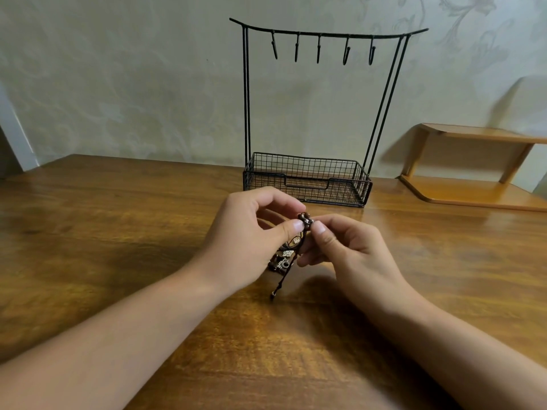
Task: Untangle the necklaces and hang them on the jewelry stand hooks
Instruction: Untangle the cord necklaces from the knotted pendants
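The left hand and the right hand met thumb to thumb, both pinching the tangled necklaces at a cluster of dark beads. The rest of the bundle, cords and small metal charms, hung between the palms down to the wooden table. Just beyond the knuckles stood the black wire jewelry stand, its hooks bare.

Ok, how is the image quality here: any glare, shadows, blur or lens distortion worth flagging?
Head view: wide-angle bowing curves the jewelry stand posts and the wooden table edge; soft sheen on the tabletop, no harsh glare; faint shadows under the left hand and right hand; the tangled necklaces look soft, charm detail unreadable.
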